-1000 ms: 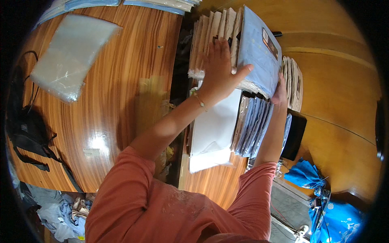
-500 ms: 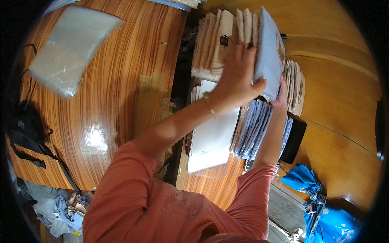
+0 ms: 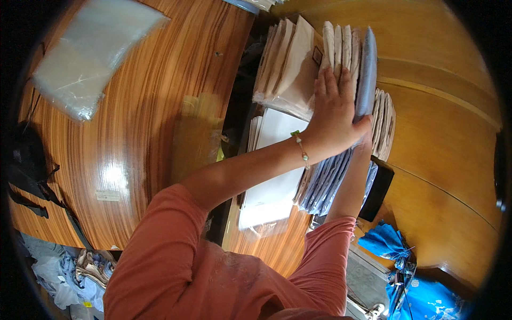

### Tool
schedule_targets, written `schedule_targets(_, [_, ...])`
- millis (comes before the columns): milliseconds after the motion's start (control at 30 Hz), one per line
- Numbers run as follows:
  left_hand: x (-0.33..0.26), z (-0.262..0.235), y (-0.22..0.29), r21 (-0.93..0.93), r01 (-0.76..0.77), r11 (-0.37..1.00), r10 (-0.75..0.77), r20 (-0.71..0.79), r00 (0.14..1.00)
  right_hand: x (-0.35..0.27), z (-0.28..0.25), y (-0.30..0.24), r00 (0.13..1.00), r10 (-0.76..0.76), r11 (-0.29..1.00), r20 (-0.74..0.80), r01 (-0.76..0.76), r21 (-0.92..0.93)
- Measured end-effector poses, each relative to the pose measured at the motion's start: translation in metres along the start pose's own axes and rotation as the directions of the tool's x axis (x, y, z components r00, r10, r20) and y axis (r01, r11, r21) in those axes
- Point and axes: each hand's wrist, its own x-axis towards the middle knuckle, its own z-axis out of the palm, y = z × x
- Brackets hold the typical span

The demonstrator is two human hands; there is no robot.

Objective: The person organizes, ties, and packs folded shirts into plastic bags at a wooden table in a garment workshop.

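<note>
My left hand (image 3: 336, 120) lies against the edges of a row of beige folded cloth packets (image 3: 338, 48). Its fingers are stretched out, and the thumb points toward the lower end of a light blue folded cloth packet (image 3: 367, 74). That blue packet stands on edge at the right end of the row. At its near end is my right hand (image 3: 367, 138), largely hidden behind the left thumb, holding the packet. Beside them on the left stand larger beige packets in clear plastic (image 3: 290, 64). Below my wrists is a row of blue folded packets (image 3: 325, 184).
White sheets (image 3: 274, 170) lie left of the blue row. Another beige stack (image 3: 383, 125) and a dark flat box (image 3: 377, 192) are on the right. Clear plastic bags (image 3: 98, 53) and a black strapped bag (image 3: 26, 160) rest on the striped wooden table (image 3: 154, 128). Blue bundles (image 3: 386, 240) sit lower right.
The light blue packet has moved from tilted above the row to upright at its right end. My left hand has shifted from the blue packet onto the beige edges. The view has shifted slightly.
</note>
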Motion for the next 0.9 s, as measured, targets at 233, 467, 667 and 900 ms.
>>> schedule_targets(233, [-0.005, 0.013, 0.02, -0.008, -0.172, 0.985, 0.172, -0.025, 0.985, -0.006, -0.009, 0.001, 1.0, -0.018, 1.0, -0.008, 0.018, -0.006])
schedule_targets(467, [-0.003, 0.009, 0.015, -0.055, -0.187, 0.981, 0.187, -0.015, 0.982, -0.001, -0.006, -0.003, 0.999, -0.036, 0.999, 0.013, 0.037, -0.026])
schedule_targets(667, [-0.001, -0.015, -0.005, -0.196, -0.147, 0.97, 0.14, -0.05, 0.989, 0.003, -0.009, -0.008, 0.999, -0.041, 0.997, 0.025, 0.043, -0.06])
schedule_targets(900, [-0.009, -0.039, -0.059, -0.088, 0.076, 0.993, -0.071, 0.052, 0.996, 0.013, -0.002, -0.007, 0.996, -0.02, 0.997, 0.083, 0.027, -0.078])
